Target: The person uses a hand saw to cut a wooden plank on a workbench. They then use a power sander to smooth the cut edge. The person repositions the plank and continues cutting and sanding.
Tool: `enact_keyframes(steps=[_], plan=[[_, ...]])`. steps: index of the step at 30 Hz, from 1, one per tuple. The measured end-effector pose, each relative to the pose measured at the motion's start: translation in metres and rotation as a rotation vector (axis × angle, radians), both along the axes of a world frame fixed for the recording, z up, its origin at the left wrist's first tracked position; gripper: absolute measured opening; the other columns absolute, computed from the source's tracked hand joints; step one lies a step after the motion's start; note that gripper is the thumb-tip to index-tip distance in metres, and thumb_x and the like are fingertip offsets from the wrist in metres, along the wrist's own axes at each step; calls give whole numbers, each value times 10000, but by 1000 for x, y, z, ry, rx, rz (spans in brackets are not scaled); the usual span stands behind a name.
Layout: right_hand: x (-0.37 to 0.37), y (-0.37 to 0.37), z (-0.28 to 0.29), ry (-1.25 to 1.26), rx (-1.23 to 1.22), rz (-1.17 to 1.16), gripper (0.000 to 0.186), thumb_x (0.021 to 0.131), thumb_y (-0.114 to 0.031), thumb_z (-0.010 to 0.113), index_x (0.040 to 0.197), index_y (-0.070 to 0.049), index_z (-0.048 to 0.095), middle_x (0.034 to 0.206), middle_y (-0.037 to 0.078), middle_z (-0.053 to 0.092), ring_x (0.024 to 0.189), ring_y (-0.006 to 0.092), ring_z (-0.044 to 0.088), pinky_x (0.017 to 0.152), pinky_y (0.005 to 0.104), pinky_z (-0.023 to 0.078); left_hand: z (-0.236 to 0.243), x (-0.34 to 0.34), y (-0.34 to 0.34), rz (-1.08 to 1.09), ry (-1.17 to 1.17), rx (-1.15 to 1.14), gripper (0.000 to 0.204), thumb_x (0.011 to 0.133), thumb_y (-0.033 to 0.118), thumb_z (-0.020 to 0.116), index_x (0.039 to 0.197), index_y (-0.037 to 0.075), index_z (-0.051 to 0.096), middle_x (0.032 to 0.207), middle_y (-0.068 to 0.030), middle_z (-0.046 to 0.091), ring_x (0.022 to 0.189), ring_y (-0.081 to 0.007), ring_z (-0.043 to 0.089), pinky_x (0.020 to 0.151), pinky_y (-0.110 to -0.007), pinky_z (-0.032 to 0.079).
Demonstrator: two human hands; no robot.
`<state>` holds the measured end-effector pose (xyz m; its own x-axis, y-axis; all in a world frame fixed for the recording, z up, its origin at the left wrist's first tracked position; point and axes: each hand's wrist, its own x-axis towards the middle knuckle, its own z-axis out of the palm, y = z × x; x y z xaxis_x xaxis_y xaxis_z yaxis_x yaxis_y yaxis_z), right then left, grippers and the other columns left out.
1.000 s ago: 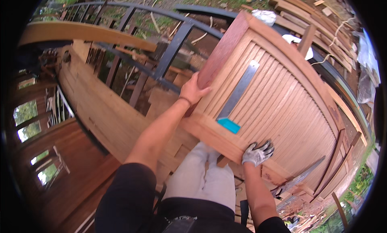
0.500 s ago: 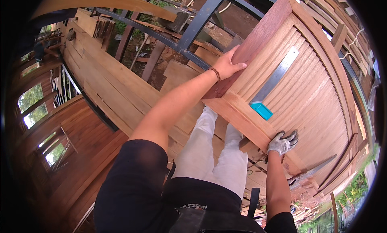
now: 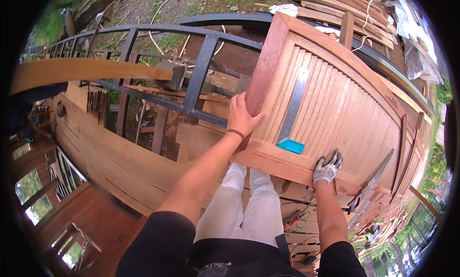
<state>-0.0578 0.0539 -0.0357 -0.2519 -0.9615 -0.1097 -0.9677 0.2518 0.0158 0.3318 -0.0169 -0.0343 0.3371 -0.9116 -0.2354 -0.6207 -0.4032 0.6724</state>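
Observation:
A wooden louvred panel (image 3: 330, 100) in a thick reddish frame lies tilted in front of me. At its left edge is my bare left hand (image 3: 243, 115), a beaded bracelet at the wrist. Its thumb reaches over the frame and the fingers press along the outer side, closed on it. My right hand (image 3: 328, 168), in a grey-white work glove with dark fingertips, lies over the near rail, fingers apart. Between the hands, a try square with a steel blade (image 3: 293, 104) and teal stock (image 3: 291, 146) rests on the slats.
A long saw-like blade (image 3: 378, 174) lies across the panel's right end. Dark metal framing (image 3: 201, 71) stands beyond its left side, near a curved wooden piece (image 3: 91, 72). Wide planks (image 3: 115, 147) stretch to the left. Stacked boards (image 3: 330, 9) lie at the far side; an orange-handled tool (image 3: 293, 221) lies below.
The view has swung, so the panel and both hands appear further left and the panel sits less steeply. Both hands stay on the panel. The try square keeps its place on the slats.

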Motion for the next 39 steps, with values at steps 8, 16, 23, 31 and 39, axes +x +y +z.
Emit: enact_keyframes(steps=[8,16,23,31,39], plan=[[4,-5,6,-15,37,-52,751,922,-269,640,1579,-92,321,1620,182,317,1522,386,229,1264,505,188,37,42,7,6,-89,-47,841,710,258,798,1455,37,477,1241,-192,590,1143,-386,610,977,-447,522],[111,-49,100,-185,-421,710,783,818,-237,740,1536,-157,440,1561,182,391,1470,404,351,1207,670,223,114,101,25,-712,309,189,753,659,188,731,1353,-59,573,1145,-237,658,1075,-354,650,952,-392,526],[120,-48,156,-368,827,631,397,865,-265,739,1249,-177,690,1102,160,728,1032,328,693,960,432,524,175,97,-16,-1119,174,835,588,806,467,769,1242,75,725,921,-210,743,902,-332,732,824,-424,573],[79,16,154,-1027,1074,-28,358,865,-229,804,1129,3,731,1010,143,780,863,234,751,785,356,593,154,197,-28,-20,-575,-184,269,930,261,740,795,30,708,675,-120,682,613,-277,675,583,-371,529],[148,25,95,-1522,896,-552,339,898,-180,787,1120,63,706,1026,180,767,944,272,754,821,370,615,89,-30,70,174,754,207,932,801,346,890,1484,-55,398,1261,-204,645,1204,-271,639,984,-378,531]])
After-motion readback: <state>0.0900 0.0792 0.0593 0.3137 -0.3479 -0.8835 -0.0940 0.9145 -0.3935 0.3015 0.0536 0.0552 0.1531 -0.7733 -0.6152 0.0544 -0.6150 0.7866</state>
